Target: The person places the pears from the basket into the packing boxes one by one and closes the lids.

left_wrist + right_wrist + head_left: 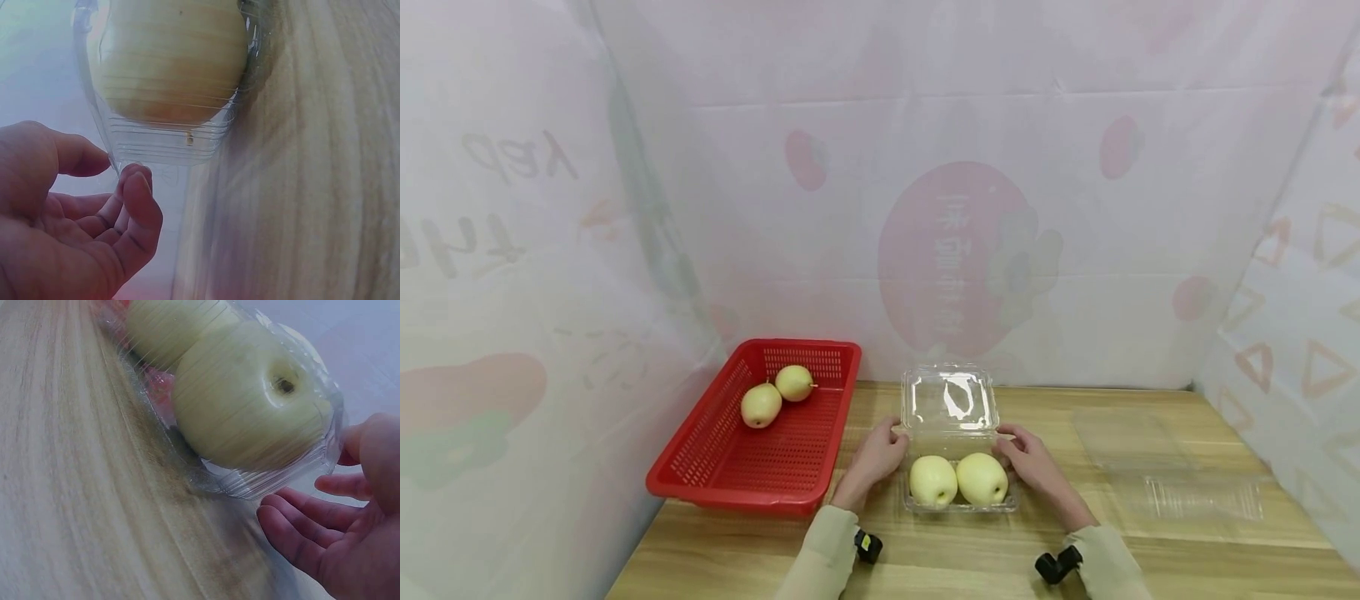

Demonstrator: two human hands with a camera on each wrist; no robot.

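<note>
A clear plastic clamshell box [917, 505] stands on the table with its lid [950, 400] raised at the back. Two pale yellow pears, a left one [933, 482] and a right one [982, 479], lie side by side in its base. At the box's left side, my left hand [880, 454] pinches the rim between thumb and fingertip; the left wrist view shows a pear [172, 69] through the ribbed wall. On the opposite side, my right hand [1028, 457] holds the rim, thumb at the edge, the other fingers [300, 534] spread lower down.
To the left stands a red slotted basket [658, 479] with two more pears, one [761, 406] in front of the other [794, 383]. Further clear plastic containers [1202, 497] lie at the right on the wooden table [1150, 550]. A printed cloth [820, 233] hangs behind.
</note>
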